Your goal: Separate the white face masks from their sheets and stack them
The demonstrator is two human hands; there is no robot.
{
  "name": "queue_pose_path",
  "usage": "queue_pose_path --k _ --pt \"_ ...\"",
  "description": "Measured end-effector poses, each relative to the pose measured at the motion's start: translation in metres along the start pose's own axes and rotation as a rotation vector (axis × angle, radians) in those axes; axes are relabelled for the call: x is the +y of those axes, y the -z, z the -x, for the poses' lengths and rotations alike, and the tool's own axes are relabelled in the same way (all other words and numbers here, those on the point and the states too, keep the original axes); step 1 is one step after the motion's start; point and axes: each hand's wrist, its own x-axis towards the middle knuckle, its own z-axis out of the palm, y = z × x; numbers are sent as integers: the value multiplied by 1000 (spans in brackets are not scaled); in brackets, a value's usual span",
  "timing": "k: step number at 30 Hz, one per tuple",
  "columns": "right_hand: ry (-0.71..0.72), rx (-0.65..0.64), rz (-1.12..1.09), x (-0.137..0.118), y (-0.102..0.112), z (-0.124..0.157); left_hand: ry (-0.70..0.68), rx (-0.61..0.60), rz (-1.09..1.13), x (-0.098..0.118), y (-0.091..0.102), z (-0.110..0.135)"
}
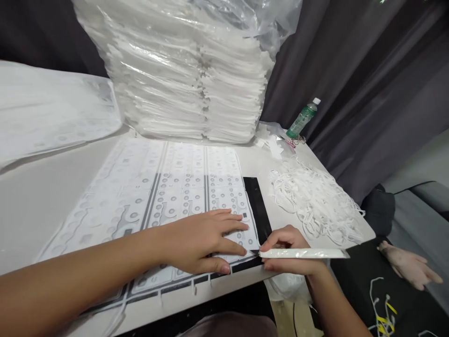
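In the head view, the only one, a white printed sheet [224,161] lies flat on the desk [87,174], directly in front of the person, its near edge close to the desk's front edge. The left hand [198,241] rests palm down over the sheet's near right part, fingers spread and grip open, holding nothing; this looks meant to press the sheet flat and steady. The right hand [298,267] has its grip closed around a slim white cutter [305,253], thumb on the near side and fingers on the far side, close behind the dark blade [254,252], likely for control of the tip. The cutter's long axis runs almost level across the view: the blade points left, toward the sheet's near right corner, and the butt end points right, past the wrist. Whether the tip touches the sheet or sits just beside it, I cannot tell. The dark bands printed on the sheet run away from the person, toward a plastic-wrapped stack [168,89] behind it. A black mat [257,199] shows beyond the sheet's right and near edges, probably laid beneath to protect the desk. A heap of white cords [315,201] lies farther right, apart from the sheet, with a green bottle [301,120] behind it.
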Motion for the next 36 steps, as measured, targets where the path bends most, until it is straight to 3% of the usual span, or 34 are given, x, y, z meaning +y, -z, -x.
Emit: queue_pose_path --k 5,17,27,30,33,36 --pt "-83 17 4 0 -4 4 -11 9 -6 -1 -2 0" --pt "-10 6 181 -4 -5 3 -11 20 18 -2 -3 0" --pt "319 -49 586 -18 -11 8 -28 -50 53 2 8 -1" --pt "499 9 743 -7 -21 12 -25 -56 74 3 9 0" --pt "547 110 844 4 -30 17 -20 -38 94 3 7 0" --pt "476 377 735 7 -34 22 -10 -18 115 3 5 1"
